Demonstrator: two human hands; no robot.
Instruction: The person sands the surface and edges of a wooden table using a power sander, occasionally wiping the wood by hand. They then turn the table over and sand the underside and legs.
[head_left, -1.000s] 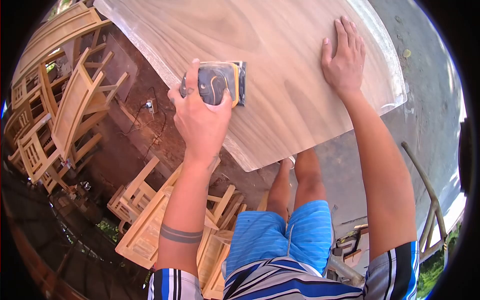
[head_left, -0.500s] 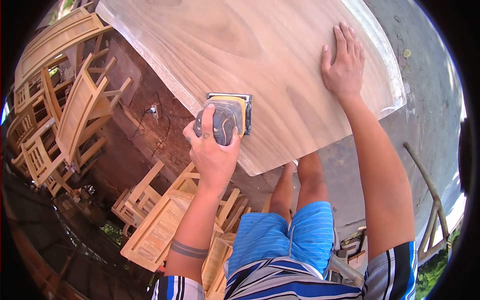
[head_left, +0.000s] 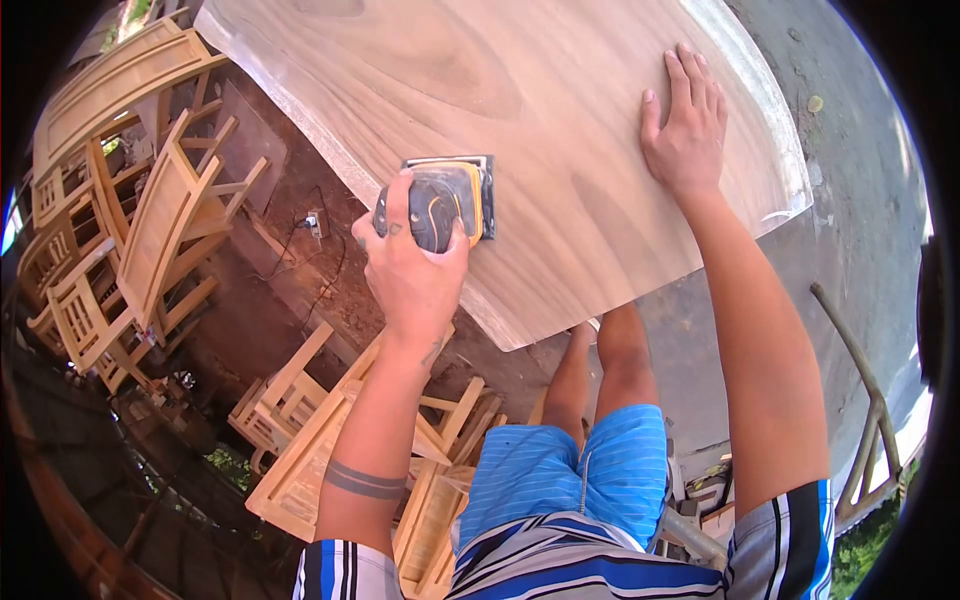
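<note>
My left hand is wrapped round the body of a black and yellow electric sander. The sander's square pad rests on a large wooden panel, close to its left edge. Pale, whitish borders run along the panel's left and right sides, and dark grain shows across its face. On the right part of the panel my right hand lies flat with fingers stretched out, holding nothing. Part of the sander is hidden behind my left fingers.
Wooden chair frames are piled at the left. More unfinished wooden furniture stands beside my left forearm. A power socket with a cord lies on the reddish ground. A forked metal bar rises at the right.
My left hand has moved the sander a little up and to the left along the panel's edge. My right hand stays in place.
</note>
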